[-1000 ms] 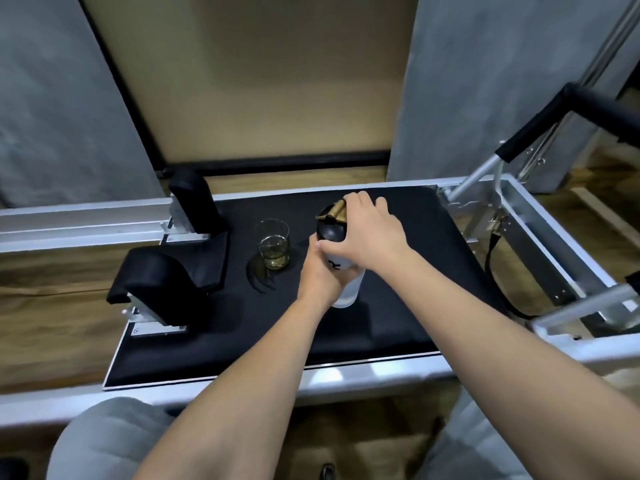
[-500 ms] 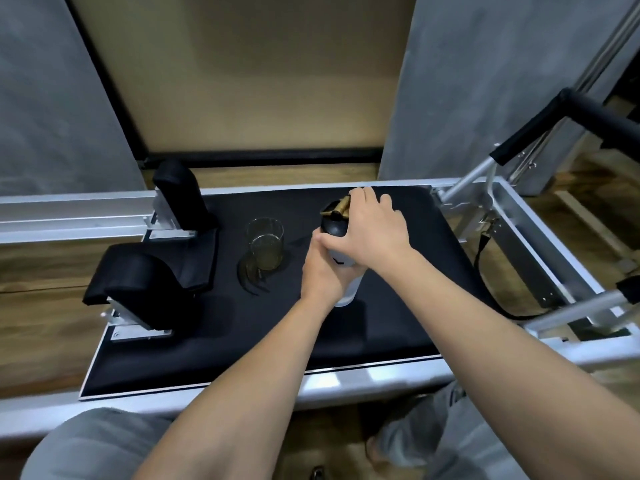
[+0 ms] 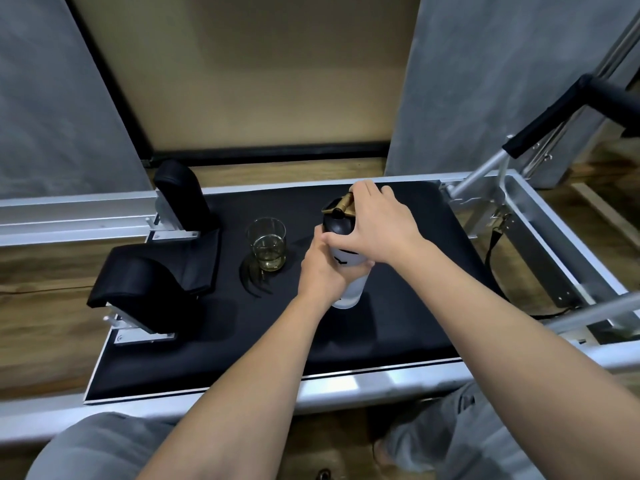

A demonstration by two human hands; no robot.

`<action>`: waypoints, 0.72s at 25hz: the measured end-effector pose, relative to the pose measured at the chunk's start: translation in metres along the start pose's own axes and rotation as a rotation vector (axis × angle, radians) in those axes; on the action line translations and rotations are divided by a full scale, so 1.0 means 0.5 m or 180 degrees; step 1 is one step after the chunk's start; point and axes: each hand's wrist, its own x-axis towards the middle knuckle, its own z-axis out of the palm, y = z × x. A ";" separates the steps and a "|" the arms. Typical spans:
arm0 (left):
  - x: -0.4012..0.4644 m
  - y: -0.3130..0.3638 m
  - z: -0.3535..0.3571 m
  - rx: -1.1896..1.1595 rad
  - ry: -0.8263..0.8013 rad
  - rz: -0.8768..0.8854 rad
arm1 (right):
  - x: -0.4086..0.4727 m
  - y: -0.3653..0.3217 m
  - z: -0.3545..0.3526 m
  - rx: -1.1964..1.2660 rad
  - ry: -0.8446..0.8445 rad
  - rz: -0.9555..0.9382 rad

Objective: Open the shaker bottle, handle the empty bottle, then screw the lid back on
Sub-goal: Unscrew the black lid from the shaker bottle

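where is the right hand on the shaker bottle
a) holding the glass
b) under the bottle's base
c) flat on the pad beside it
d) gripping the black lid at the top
d: the right hand curls over the black lid of the shaker bottle, while the left hand holds the body below.

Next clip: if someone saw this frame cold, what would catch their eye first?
First, the two hands meeting mid-frame on the shaker bottle, which stands on the black padded platform: the left hand grips its frosted body while the right hand wraps over the black lid with its gold-coloured clasp. Next, the clear glass holding a little yellowish liquid, standing just left of the bottle.
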 end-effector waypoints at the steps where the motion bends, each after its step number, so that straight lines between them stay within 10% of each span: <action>1: 0.001 0.000 -0.001 0.0012 0.0018 0.0013 | 0.003 0.001 -0.002 0.0031 -0.0027 -0.0033; 18: 0.001 -0.003 -0.024 -0.0161 -0.0178 -0.0461 | -0.006 0.013 -0.052 0.0184 -0.1105 -0.0991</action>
